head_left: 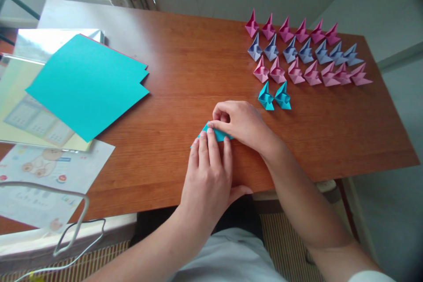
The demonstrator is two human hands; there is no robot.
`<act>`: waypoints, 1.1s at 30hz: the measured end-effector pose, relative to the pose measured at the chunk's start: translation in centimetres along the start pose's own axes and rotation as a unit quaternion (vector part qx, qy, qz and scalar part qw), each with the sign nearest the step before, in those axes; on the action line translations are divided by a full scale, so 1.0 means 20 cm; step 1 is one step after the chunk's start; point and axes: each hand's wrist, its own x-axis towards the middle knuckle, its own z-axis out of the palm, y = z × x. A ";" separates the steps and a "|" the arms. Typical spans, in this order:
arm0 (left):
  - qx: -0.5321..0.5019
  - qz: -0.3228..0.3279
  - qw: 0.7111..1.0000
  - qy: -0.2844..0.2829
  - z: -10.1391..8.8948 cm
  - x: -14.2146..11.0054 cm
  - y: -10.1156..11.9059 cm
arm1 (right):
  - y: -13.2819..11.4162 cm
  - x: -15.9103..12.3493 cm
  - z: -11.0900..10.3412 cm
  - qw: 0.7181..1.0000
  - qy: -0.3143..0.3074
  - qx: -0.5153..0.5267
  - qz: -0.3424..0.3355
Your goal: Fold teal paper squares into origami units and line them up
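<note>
A small piece of folded turquoise paper (222, 135) lies on the table near its front edge, partly hidden under my fingers. My left hand (209, 176) rests flat over it, fingers stretched out and their tips pressing on the paper. At the paper's upper edge, my right hand (243, 124) is closed, its thumb on the fold and its index finger curled close by. Just beyond the right hand stand two finished turquoise origami pieces (265, 97), pointed and boat-like.
Rows of similar origami in dark pink (286, 31), lilac (291, 51) and light pink (295, 72) stand at the back right. Large turquoise sheets (89, 83) lie at the left on a clear folder (20, 97). A bear-printed sheet (82, 167) and a grey cable (86, 207) are at front left.
</note>
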 end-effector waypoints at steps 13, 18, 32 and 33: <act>-0.013 0.057 0.995 0.086 -0.02 0.01 -0.16 | 0.06 -0.14 0.06 0.993 0.075 0.041 -0.082; -0.028 0.114 0.986 0.122 0.02 0.01 -0.31 | 0.08 -0.24 0.13 0.985 0.126 -0.004 -0.116; -0.035 0.060 0.983 0.171 0.04 -0.17 -0.37 | 0.08 -0.26 0.17 0.982 0.143 -0.004 -0.126; -0.027 0.063 0.983 0.172 0.04 -0.18 -0.34 | 0.09 -0.26 0.17 0.982 0.142 -0.005 -0.128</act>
